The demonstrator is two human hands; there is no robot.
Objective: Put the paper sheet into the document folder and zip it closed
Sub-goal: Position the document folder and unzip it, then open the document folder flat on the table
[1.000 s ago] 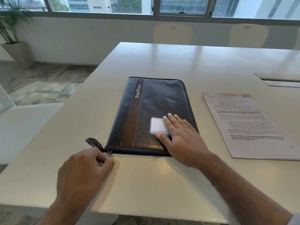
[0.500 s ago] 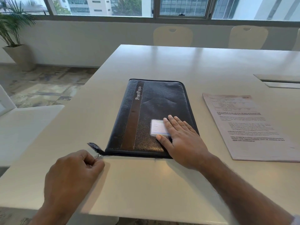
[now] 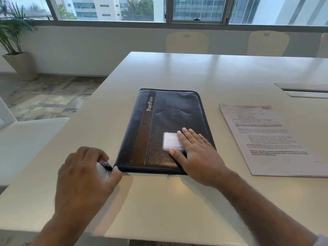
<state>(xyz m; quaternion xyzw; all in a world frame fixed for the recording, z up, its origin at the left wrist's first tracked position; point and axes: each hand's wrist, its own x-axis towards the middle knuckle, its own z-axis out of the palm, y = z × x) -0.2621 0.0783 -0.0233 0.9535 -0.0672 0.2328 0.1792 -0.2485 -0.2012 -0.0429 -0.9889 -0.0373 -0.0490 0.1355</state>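
Observation:
A black leather document folder (image 3: 166,121) marked "PortFolio" lies flat and closed on the white table (image 3: 177,201). My right hand (image 3: 197,155) rests flat on its near right part, fingers partly over a pale label window (image 3: 171,142). My left hand (image 3: 83,176) pinches the dark zipper pull (image 3: 105,165) at the folder's near left corner. A printed paper sheet (image 3: 266,139) lies on the table to the right of the folder, apart from it.
The table's left edge runs diagonally beside my left hand, with a white chair seat (image 3: 26,139) below it. Two pale chairs (image 3: 187,42) stand at the far side. A cable hatch (image 3: 301,89) sits in the tabletop at far right. A potted plant (image 3: 16,41) stands at far left.
My left hand has shifted along the folder's near left corner with the zipper pull held in its fingers. My right hand stays flat on the folder. The view has tilted slightly.

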